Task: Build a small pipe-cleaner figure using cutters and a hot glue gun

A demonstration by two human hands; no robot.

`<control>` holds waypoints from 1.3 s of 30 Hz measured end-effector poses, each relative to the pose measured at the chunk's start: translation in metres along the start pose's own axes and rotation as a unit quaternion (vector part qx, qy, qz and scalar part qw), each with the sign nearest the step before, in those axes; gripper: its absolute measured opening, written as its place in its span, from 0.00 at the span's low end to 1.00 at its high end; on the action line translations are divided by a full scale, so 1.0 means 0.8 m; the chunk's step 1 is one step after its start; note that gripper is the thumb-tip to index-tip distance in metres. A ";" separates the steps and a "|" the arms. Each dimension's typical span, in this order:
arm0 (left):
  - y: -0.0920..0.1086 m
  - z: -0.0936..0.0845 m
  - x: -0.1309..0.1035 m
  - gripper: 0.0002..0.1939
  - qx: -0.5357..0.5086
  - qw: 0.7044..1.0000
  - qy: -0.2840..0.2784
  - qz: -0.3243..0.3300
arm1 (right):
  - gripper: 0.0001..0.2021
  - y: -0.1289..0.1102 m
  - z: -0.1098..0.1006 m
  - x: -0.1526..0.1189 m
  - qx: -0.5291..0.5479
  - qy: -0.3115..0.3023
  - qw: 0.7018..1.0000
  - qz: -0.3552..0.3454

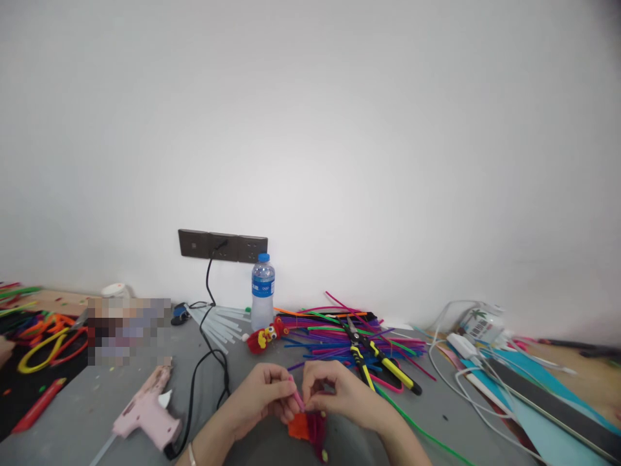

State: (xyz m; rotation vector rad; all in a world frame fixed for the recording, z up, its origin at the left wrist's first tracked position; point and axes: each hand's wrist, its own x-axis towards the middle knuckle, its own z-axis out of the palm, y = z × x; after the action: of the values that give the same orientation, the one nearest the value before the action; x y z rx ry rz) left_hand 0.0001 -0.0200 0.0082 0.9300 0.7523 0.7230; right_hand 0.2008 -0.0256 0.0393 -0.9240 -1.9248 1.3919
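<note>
My left hand [268,396] is closed, pinching a short pink pipe cleaner piece [296,393] that stands tilted between finger and thumb. My right hand [336,393] is closed too, its thumb and fingertip meeting at the lower end of the pink piece. Just beneath the hands is a fuzzy orange and dark red craft piece [316,430], partly hidden by the fingers. Beyond them lies a red and yellow pipe cleaner figure [266,336] with round eyes, near a bundle of coloured pipe cleaners [320,343]. Yellow-black pliers [359,353] rest on that bundle.
A pink glue gun [149,411] lies at left, near its black cord [193,388]. Clear glue sticks [218,329] and a water bottle [262,294] are by the wall. White cables [478,395] and a long dark device [553,404] occupy the right. Yellow-handled scissors [43,353] lie far left.
</note>
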 end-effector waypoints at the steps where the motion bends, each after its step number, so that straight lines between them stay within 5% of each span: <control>1: -0.001 0.000 0.000 0.16 -0.002 1.000 -0.002 -0.004 | 0.08 -0.001 0.000 0.000 0.002 -0.007 1.000 0.000; 12: -0.007 -0.001 0.000 0.16 -0.012 0.999 -0.033 -0.025 | 0.14 0.003 0.007 0.002 0.117 -0.074 0.989 0.060; 20: -0.007 -0.015 0.020 0.24 0.082 0.992 0.083 0.056 | 0.10 0.023 0.004 0.018 0.015 0.095 0.995 0.017; 24: -0.014 -0.027 0.027 0.19 0.246 0.953 0.156 0.088 | 0.04 0.037 0.002 0.022 -0.062 0.158 0.985 -0.012; 28: -0.008 -0.029 0.023 0.10 0.355 0.874 0.249 0.216 | 0.02 0.048 0.004 0.025 -0.111 0.176 0.977 -0.039; 34: -0.001 -0.020 0.019 0.12 0.328 0.909 0.149 0.209 | 0.07 0.039 0.023 0.030 -0.162 0.167 0.970 -0.064; 39: 0.000 -0.017 0.020 0.14 0.308 0.920 0.138 0.199 | 0.08 0.029 0.028 0.027 -0.197 0.158 0.966 -0.058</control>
State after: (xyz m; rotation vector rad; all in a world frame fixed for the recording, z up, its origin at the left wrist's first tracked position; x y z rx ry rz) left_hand -0.0023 -0.0014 -0.0013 1.6079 1.0881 1.0129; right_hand 0.1752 -0.0156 0.0116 -1.1187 -1.9977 0.7491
